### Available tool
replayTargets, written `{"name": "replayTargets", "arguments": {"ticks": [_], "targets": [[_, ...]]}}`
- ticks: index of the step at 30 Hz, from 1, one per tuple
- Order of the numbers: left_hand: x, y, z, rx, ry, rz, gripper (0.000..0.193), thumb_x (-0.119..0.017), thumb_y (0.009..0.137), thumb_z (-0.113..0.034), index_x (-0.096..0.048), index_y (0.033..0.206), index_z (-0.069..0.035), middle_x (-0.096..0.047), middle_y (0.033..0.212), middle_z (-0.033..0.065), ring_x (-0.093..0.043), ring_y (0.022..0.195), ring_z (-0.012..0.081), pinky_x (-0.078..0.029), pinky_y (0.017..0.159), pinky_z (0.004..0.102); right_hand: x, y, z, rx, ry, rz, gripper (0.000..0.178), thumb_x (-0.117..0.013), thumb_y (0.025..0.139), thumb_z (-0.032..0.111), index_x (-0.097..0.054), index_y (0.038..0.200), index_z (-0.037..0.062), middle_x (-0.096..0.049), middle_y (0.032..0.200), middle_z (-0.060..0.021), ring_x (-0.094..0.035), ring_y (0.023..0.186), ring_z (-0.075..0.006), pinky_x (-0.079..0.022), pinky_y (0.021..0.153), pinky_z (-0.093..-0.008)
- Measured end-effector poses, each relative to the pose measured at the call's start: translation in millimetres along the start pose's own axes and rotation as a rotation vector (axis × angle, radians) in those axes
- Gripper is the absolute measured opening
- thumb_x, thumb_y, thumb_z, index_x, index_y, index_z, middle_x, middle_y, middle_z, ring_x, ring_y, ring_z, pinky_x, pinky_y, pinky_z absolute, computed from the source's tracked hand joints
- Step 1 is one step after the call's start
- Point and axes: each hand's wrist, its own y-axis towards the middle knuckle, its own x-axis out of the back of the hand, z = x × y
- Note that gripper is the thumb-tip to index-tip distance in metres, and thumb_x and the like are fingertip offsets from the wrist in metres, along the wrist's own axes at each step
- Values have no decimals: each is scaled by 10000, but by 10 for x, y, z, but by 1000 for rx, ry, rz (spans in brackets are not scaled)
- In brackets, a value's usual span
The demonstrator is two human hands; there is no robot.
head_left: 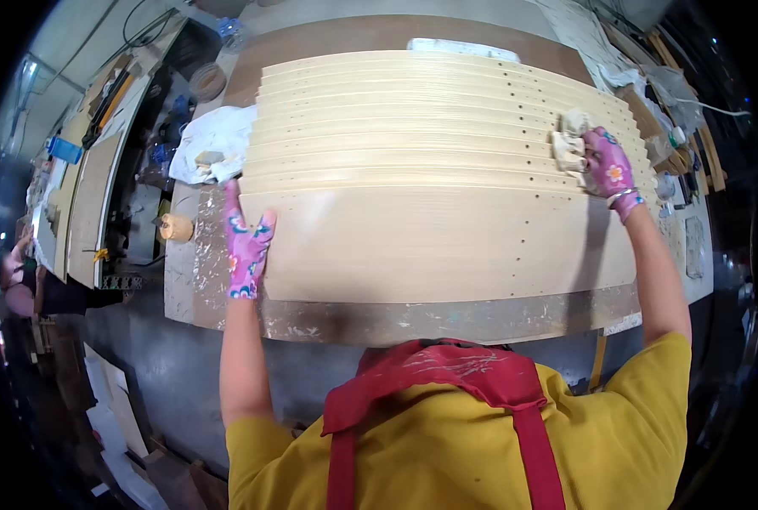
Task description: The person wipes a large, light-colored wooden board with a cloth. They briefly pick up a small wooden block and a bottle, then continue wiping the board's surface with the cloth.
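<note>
Pale wooden boards [396,242] lie overlapped like steps across the workbench, several of them, with small dark holes in a row towards their right ends. My left hand [246,255], in a pink flowered glove, rests at the left edge of the nearest board, fingers stretched out and thumb apart. On the right, my right hand [610,163] wears a matching glove and is closed on a crumpled cream rag [571,146]. The rag lies against the right part of the stepped boards. My fingers partly hide it.
A white cloth [200,140] with a small block on it lies left of the boards. Beyond them sits a white flat item [464,49]. A tan roll [176,227] stands on the paint-spattered bench [370,321] at left. Another person [35,285] is at far left.
</note>
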Motion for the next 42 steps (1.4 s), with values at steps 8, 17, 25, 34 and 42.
{"name": "replayTargets", "arguments": {"ticks": [8, 17, 25, 34, 42], "targets": [[-1054, -473, -971, -617, 676, 446, 557, -661, 785, -237, -532, 1296, -58, -451, 1409, 186, -394, 1326, 375, -276, 1113, 516, -51, 306, 533, 304, 254, 63, 302, -580, 795, 89, -592, 1096, 71, -555, 909, -107, -557, 823, -278, -469, 731, -377], [-1597, -520, -1020, -739, 720, 419, 490, -522, 916, -406, -540, 1289, -88, -470, 1399, 168, -388, 1331, 391, -256, 1086, 562, -499, 802, 1664, 44, 351, 182, 198, -563, 836, 241, -684, 924, 112, -674, 1002, -150, -657, 931, -321, -521, 805, -417], [-1655, -559, -1051, -696, 732, 409, 481, -490, 939, -436, -501, 1333, -160, -468, 1406, 159, -396, 1322, 396, -256, 1081, 574, 405, -531, -1477, -13, 148, 84, 368, -571, 804, 63, -610, 1167, 101, -615, 1009, -171, -612, 926, -365, -502, 821, -428], [-1692, -542, -1003, -730, 728, 389, 513, -463, 951, -435, -476, 1362, -128, -460, 1408, 173, -372, 1349, 396, -214, 1106, 573, 1075, -1128, -2627, -499, 30, -188, 302, -578, 916, 227, -622, 1168, 67, -652, 1105, -146, -634, 1008, -290, -488, 878, -361], [-1668, -568, -1066, -732, 769, 416, 518, -446, 963, -408, -464, 1362, -80, -473, 1377, 212, -395, 1310, 433, -237, 1093, 571, 454, -646, -2128, -45, 92, -82, 298, -590, 879, 126, -605, 1161, 33, -624, 1002, -93, -596, 940, -202, -469, 838, -295]]}}
